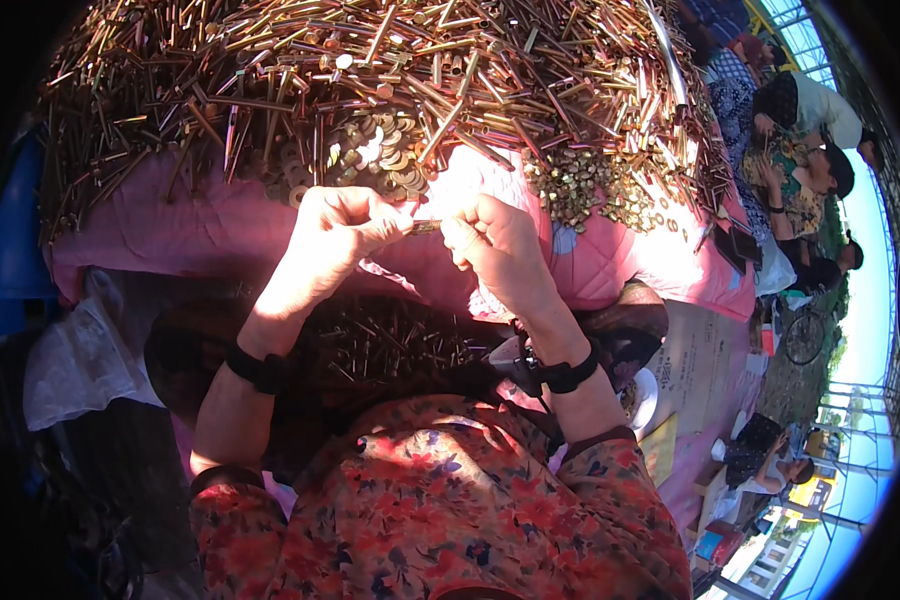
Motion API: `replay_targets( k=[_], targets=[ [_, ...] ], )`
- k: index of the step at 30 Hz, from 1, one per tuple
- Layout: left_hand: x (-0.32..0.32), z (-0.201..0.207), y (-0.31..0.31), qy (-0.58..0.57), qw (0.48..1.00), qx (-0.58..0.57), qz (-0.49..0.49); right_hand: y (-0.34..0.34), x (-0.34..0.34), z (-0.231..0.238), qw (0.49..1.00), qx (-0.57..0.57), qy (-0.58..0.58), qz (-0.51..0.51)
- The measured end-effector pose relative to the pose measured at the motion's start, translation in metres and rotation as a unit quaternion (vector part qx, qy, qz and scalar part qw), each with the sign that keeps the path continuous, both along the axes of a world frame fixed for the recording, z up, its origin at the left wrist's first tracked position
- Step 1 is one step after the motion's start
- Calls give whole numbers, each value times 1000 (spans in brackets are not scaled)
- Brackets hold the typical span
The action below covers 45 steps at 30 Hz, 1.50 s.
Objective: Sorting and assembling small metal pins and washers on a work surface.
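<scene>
Just above the near edge of the pink quilted cloth [140, 225], a slim metal bolt [427, 227] lies level between my two hands. My left hand [332, 238] pinches one end, and my right hand [500, 252] grips the other with curled fingers. Both ends are covered by fingertips, so I cannot tell what is fitted on them. Flat round washers [382, 150] lie heaped beyond my left hand. A pile of small brassy nuts [570, 185] lies beyond my right. Behind them spreads a large heap of metal rods and tubes [300, 75].
More rods [380, 345] lie in the shade below my hands. A clear plastic bag [85, 355] hangs at the left near a blue object [15, 225]. A white bowl [645, 395] stands right of my forearm. Several people [805, 180] sit along the right side.
</scene>
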State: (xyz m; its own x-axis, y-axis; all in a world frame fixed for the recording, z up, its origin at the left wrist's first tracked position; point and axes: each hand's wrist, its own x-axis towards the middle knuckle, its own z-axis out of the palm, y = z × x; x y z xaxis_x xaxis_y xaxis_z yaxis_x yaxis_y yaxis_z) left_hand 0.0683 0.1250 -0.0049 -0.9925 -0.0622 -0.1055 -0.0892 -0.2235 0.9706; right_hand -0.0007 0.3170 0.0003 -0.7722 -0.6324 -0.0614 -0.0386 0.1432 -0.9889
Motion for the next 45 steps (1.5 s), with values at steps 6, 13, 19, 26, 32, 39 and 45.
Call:
replay_targets(
  k=[6, 13, 19, 26, 32, 39, 45],
  targets=[
    [-1, -6, -6, -68, 993, 96, -6, -3, 11, 3, 996, -12, 79, -51],
    [0, -11, -6, -32, 997, 71, 1, -5, 10, -4, 996, -76, 6, -41],
    [1, -7, -5, 9, 1000, -2, 12, -5, 9, -11, 996, -78, 21, -42],
    [3, -1, -3, -4, 999, -34, 7, -5, 10, -8, 998, 29, 18, -58],
    [2, -4, 1, -6, 1000, -18, -2, -3, 4, -13, 998, -4, 38, -41],
    [2, 1, -1, -14, 1000, -12, -2, -6, 6, -10, 962, -5, 267, -48],
    [2, -9, -3, -3, 1000, -5, -9, -6, 11, -6, 985, -39, 158, -52]
  ],
)
